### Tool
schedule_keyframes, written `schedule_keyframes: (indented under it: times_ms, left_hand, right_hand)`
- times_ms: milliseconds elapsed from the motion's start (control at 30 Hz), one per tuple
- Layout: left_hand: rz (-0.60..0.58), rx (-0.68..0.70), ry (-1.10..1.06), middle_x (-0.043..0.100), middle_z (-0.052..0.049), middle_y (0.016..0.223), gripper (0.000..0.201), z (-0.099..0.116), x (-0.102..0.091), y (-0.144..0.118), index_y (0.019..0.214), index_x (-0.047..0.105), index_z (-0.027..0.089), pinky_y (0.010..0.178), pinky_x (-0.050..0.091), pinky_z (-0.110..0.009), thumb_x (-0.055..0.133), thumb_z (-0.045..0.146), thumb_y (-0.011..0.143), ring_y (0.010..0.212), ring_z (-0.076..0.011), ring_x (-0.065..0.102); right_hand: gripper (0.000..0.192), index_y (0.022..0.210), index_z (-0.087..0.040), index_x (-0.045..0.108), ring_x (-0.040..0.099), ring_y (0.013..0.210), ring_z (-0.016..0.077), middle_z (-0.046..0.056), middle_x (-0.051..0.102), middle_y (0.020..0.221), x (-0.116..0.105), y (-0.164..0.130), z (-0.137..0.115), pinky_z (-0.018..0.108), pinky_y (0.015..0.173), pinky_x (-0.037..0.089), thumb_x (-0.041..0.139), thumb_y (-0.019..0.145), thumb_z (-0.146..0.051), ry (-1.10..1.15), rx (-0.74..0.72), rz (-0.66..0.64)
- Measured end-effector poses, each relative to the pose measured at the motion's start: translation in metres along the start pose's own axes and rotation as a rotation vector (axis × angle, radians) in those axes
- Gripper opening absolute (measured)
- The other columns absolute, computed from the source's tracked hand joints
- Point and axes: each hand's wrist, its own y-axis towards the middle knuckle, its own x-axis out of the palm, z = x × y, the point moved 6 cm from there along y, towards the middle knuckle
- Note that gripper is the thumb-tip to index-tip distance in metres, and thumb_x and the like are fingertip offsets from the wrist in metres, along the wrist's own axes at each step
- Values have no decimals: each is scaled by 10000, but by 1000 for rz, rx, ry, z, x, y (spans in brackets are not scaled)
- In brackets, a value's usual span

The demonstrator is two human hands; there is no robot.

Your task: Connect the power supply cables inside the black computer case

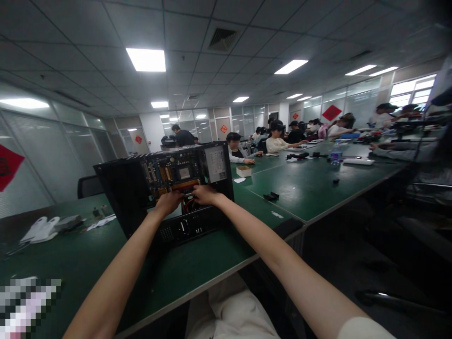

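Bench, left to right. White crumpled cloth or gloves [42, 229] lie far left on the dark green matte bench mat [88, 263], well apart from the work. In the middle, on its side with the open face toward me, sits the black sheet-metal computer case [141, 188]; inside it the green circuit board with yellow and orange slots [169, 174] is exposed, and a grey steel power-supply box with a white label [216, 164] fills the right end.

My left hand [169, 201] is curled at the lower edge of the opening, fingers bent inward; I cannot tell what, if anything, they grip. My right hand [204, 194] is just beside it, nearly touching, fingers tucked down into the bundle of red and black cables [189, 203]; it looks pinched on something there, but the hold is hidden.

Judgement: work here wants short, even pulls straight along a plug, one hand bracing the case edge, no levering against the board. Sheet-metal edges look sharp; keep knuckles off them.

Right of the case: a small white cardboard box [243, 171], and a small black plastic part [271, 195] lying loose on the mat
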Motion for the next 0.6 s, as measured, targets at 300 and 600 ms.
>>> schedule_keyframes:
  times_ms: [300, 600]
  left_hand:
    - [-26, 47, 73, 661, -162, 1189, 438, 15, 5, 0, 1299, 597, 219, 823, 538, -429, 310, 194, 969, 1064, -314, 656]
    - [-29, -32, 67, 714, -207, 1030, 432, 14, 3, -1, 1215, 684, 208, 828, 528, -459, 345, 161, 952, 997, -342, 687]
  right_hand:
    - [258, 1070, -172, 717, 646, 978, 226, 101, 640, 1152, -3, -2, -1, 271, 710, 462, 586, 898, -312, 27, 8, 0]
    - [241, 1079, -170, 716, 649, 974, 228, 108, 639, 1153, -1, -2, -4, 276, 730, 463, 580, 915, -282, 24, -23, -7]
